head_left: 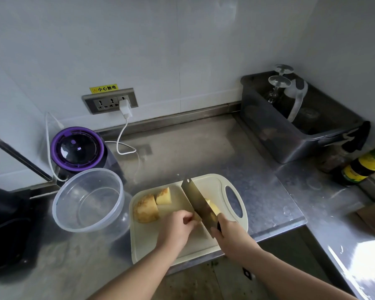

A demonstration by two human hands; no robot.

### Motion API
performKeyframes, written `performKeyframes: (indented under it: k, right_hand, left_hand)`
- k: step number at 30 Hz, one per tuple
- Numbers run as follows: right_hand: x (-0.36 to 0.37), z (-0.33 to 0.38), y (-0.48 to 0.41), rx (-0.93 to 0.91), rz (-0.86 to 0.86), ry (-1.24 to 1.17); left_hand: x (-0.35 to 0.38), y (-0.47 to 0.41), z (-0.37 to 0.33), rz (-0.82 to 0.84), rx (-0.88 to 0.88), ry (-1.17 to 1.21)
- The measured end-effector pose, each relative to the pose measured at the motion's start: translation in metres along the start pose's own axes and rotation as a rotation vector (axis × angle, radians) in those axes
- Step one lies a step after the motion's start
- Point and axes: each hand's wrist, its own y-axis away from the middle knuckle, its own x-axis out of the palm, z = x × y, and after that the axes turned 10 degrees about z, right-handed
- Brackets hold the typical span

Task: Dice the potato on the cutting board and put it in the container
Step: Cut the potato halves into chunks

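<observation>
My left hand [178, 228] lies knuckles-up on the cutting board [152, 241], fingers curled, pinching a potato piece [195, 217] against the cleaver [198, 204]. My right hand [230, 234] is wrapped round the cleaver's handle, blade tip angled away and leftward. 2 larger potato chunks [146, 210] sit at the board's far left. Cut pieces [213, 207] lie right of the blade. The clear round container [89, 200] stands just beside the board's left edge on the steel counter [204, 148]. The board's near edge lies close to the counter's front edge.
</observation>
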Motion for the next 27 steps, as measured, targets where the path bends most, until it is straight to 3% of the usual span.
performKeyframes:
  k: [11,27]
  right_hand:
    - [-0.004,0.011,0.027,-0.081,-0.078,0.101]
    - [-0.005,0.013,0.024,-0.091,0.011,0.152]
  left_hand:
    - [0.003,-0.002,-0.001,0.016,-0.011,0.046]
    - [0.003,-0.001,-0.002,0.004,0.005,0.021]
